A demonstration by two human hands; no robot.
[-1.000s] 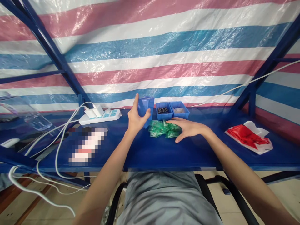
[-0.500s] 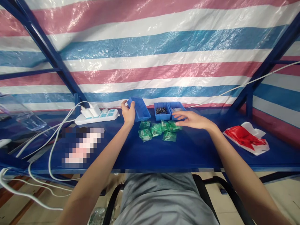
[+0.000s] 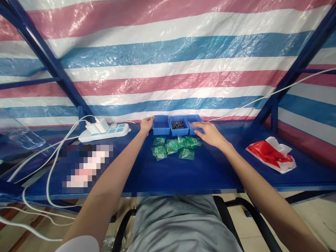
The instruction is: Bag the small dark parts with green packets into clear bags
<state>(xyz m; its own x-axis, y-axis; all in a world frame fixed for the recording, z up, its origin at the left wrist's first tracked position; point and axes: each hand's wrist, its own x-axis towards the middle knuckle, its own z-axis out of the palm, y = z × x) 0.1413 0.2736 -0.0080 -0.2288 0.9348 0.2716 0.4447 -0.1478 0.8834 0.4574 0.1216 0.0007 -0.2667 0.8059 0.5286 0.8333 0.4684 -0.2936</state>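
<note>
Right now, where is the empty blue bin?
Head view: the empty blue bin is leftmost of three at the back of the table, left hand against its left wall, bin of dark parts on its right.

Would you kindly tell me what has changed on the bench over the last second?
The left hand lowered the empty blue bin, tipped up a second ago, and set it level at the left end of the bin row, staying at its left wall. The right hand left the green packets for the right-hand bin. The middle bin, power strip and red bag stayed put.
</note>
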